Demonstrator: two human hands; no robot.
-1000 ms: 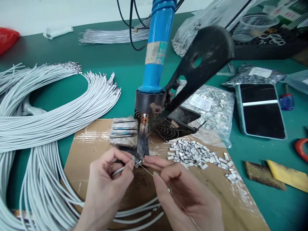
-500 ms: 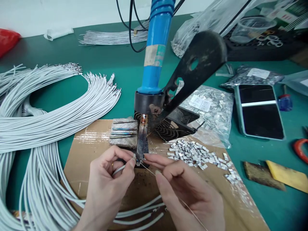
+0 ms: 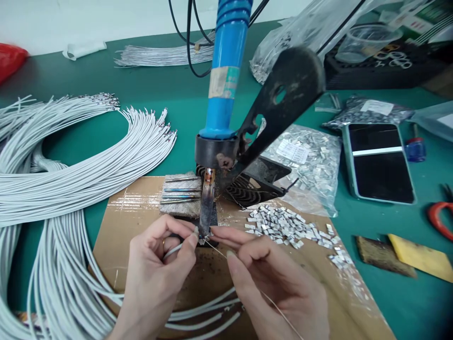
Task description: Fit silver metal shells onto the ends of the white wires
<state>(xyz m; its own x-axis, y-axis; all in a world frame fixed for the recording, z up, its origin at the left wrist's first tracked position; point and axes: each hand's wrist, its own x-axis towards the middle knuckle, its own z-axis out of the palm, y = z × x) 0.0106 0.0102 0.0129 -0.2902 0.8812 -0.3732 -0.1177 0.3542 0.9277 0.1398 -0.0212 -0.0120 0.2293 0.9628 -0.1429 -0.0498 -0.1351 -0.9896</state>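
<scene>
A blue-handled soldering iron (image 3: 223, 80) stands tip down in a black holder (image 3: 269, 118) over a brown cardboard sheet (image 3: 134, 222). My left hand (image 3: 155, 278) is closed in a pinch on the end of a white cable (image 3: 173, 250), held at the iron's tip (image 3: 205, 222). My right hand (image 3: 279, 288) pinches a thin solder wire (image 3: 272, 307) that runs to the same tip. A small metal piece sits between the fingertips; I cannot make out its shape.
Bundles of white cables (image 3: 71, 174) fill the left of the green table. Small metal parts (image 3: 286, 226) lie loose on the cardboard, with a bag of them (image 3: 311, 165) behind. A phone (image 3: 380, 163), red pliers (image 3: 439, 217) and sponges (image 3: 417, 264) lie at the right.
Both hands keep their pinch at the iron's tip. The whole view has slid slightly left and up; nothing else has moved.
</scene>
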